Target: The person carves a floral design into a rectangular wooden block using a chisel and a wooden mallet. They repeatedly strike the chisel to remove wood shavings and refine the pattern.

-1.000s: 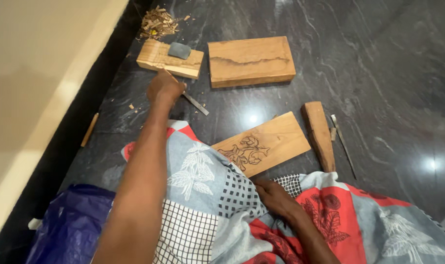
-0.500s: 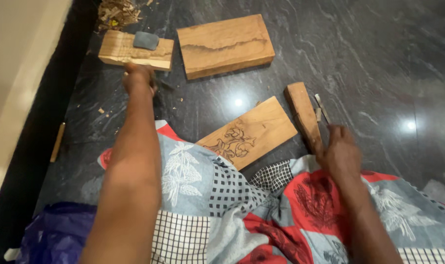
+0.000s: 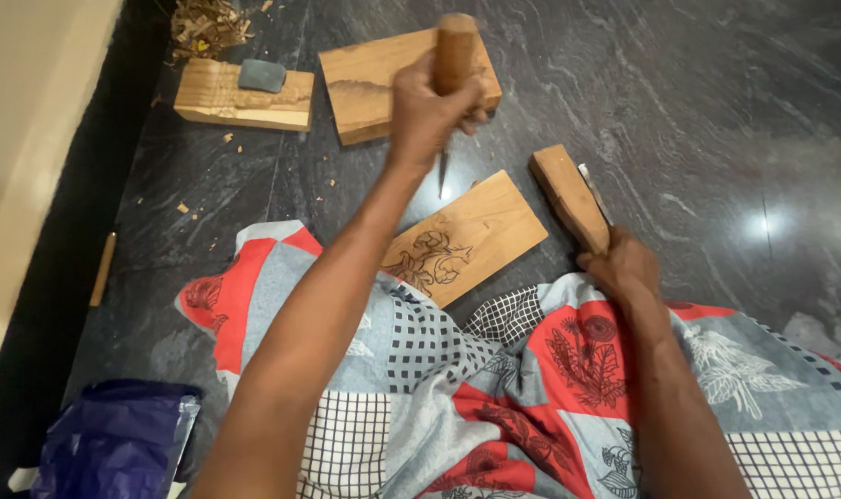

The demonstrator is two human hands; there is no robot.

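- One chisel [image 3: 453,65] is gripped in the closed left hand [image 3: 429,111].
- One wooden mallet [image 3: 568,196] is clasped by the right hand [image 3: 628,268].
- Three wooden boards are counted on the floor [image 3: 716,111].

Two bare forearms reach into view from the bottom edge, with no sleeves, watch, rings or bracelets to be seen. The left hand [image 3: 429,111] and the right hand [image 3: 626,268] are both uncovered, without gloves. Across the lap lies a patchwork-printed cloth garment [image 3: 494,397], made up of blocks of red, pale grey-blue and white. Some blocks carry dark line drawings of flowers and leaves, some a fine black-and-white grid check, and one a dark field of small white dots. The fabric falls in soft folds.
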